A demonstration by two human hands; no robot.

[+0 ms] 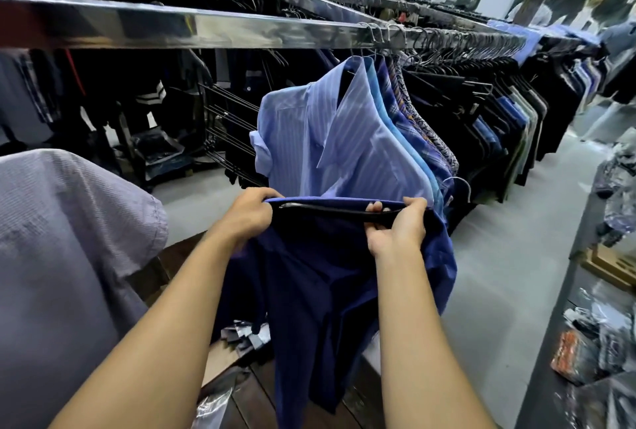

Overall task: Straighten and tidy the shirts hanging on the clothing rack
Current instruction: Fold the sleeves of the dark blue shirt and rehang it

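Because the navy shirt [320, 291] is light and limp, it likely handles best by its stiff black hanger [330, 210]. The left hand [249, 213] and right hand [399, 229] each grip one shoulder end, holding it below the rack rail [206, 27].

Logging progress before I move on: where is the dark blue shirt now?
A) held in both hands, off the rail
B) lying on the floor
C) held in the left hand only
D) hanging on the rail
A: the left hand and right hand grip the ends of the dark blue shirt on its black hanger, below the rail.
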